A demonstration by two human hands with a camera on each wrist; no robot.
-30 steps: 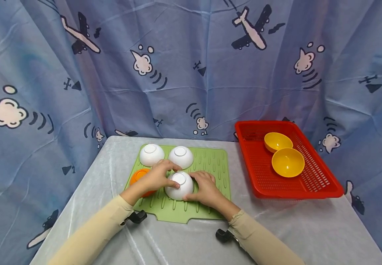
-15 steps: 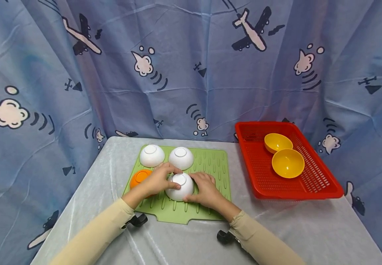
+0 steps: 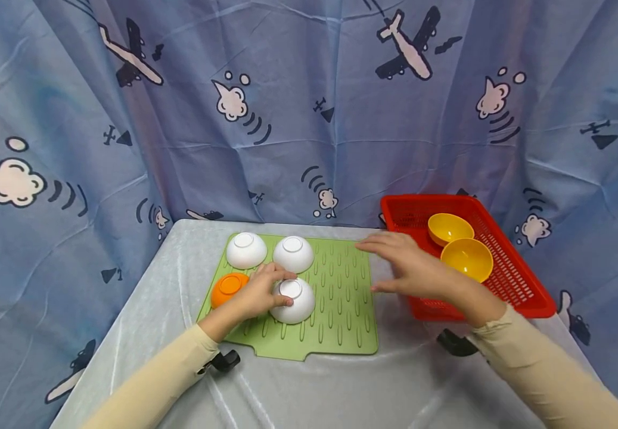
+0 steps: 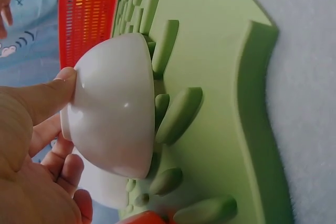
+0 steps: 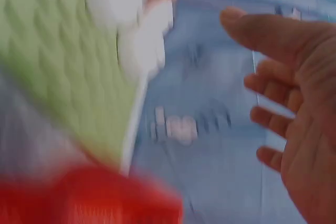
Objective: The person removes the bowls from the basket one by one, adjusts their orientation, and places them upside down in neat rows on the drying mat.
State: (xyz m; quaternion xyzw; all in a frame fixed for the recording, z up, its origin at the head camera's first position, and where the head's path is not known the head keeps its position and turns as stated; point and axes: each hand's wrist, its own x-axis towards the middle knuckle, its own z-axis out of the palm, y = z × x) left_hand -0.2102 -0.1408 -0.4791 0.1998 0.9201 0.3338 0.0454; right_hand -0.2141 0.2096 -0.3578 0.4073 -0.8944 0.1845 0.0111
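Note:
A white bowl (image 3: 297, 302) lies upside down on the green drying mat (image 3: 341, 333). My left hand (image 3: 259, 292) holds it, thumb and fingertips at its foot in the left wrist view. To the left of that hand an orange bowl (image 3: 226, 288) is upturned, partly covered by the hand. Two more white bowls, one at the back left (image 3: 247, 252) and one beside it (image 3: 294, 256), also rest inverted. Fingers spread and holding nothing, my right hand (image 3: 416, 268) is in the air between the mat and the red basket (image 3: 542, 301).
Two yellow bowls, one farther back (image 3: 448, 226) and one nearer (image 3: 465, 257), lie mouth up in the basket at the right. A pale cloth covers the table (image 3: 298, 393). Behind it hangs a blue curtain (image 3: 287, 119) with airplane prints.
My right hand has let go of the white bowl and moved right toward the red basket. The left hand stays at the bowl.

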